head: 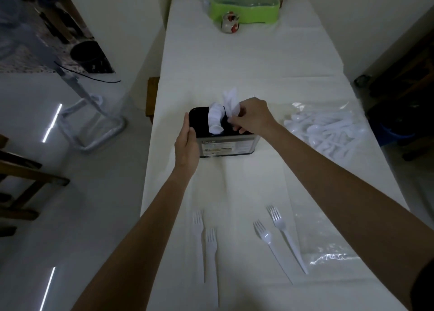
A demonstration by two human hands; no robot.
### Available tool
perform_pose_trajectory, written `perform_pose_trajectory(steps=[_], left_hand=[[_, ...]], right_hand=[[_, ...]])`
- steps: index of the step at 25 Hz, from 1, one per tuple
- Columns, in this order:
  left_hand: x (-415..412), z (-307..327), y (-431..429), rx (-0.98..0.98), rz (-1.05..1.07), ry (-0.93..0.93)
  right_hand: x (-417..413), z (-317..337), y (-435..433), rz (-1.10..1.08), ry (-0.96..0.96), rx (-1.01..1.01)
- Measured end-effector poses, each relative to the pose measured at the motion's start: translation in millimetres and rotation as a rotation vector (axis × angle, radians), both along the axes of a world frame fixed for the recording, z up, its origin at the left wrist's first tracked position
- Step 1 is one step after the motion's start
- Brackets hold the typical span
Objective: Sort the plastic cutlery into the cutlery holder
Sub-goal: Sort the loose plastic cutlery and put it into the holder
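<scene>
Cutlery holder (225, 143): black, mid-tabletop (246, 64), at 12 o'clock from us, long axis running 9 to 3.
Left hand (186, 146): fingers straight, pressed flat on the holder's 9 o'clock end.
Right hand (252, 118): pinches upright white pieces (234, 108) over the 3 o'clock compartment; we cannot tell their kind.
Spoons (215, 120): standing in the middle compartment.
Four forks (266, 236): loose at 6 o'clock, handles toward us; we judge both hands about equally near.
</scene>
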State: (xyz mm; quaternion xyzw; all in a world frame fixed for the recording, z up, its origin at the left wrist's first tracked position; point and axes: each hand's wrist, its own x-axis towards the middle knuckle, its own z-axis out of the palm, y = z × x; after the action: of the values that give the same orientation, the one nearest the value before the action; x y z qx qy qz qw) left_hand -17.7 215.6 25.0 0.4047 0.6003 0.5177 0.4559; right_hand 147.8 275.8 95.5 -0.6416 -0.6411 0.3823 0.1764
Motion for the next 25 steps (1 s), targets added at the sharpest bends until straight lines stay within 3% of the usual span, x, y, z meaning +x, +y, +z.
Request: perform_pose_trajectory(steps=[3,5,8,16,21,25], left_hand=[[-5,1,-2,-0.012,-0.035,0.064],[-10,-4,-17,-0.067,-0.046,0.044],[-13,-26,-72,-0.184,0.001,0.079],[-15,-52,-175,-0.302,-0.09,0.569],[-11,-53,-172,-0.376,-0.15,0.709],[-8,-51,-173,-0.417,-0.095,0.582]], right_hand=[[6,8,-15,-0.034,-0.063,0.141],[21,5,-45,-0.159,0.052,0.21],[55,-26,-116,-0.271,0.232,0.149],[103,-112,-264,-0.25,-0.298,-0.071],[94,-120,-269,-0.238,-0.371,-0.105],[95,-114,-281,-0.281,-0.249,-0.057]])
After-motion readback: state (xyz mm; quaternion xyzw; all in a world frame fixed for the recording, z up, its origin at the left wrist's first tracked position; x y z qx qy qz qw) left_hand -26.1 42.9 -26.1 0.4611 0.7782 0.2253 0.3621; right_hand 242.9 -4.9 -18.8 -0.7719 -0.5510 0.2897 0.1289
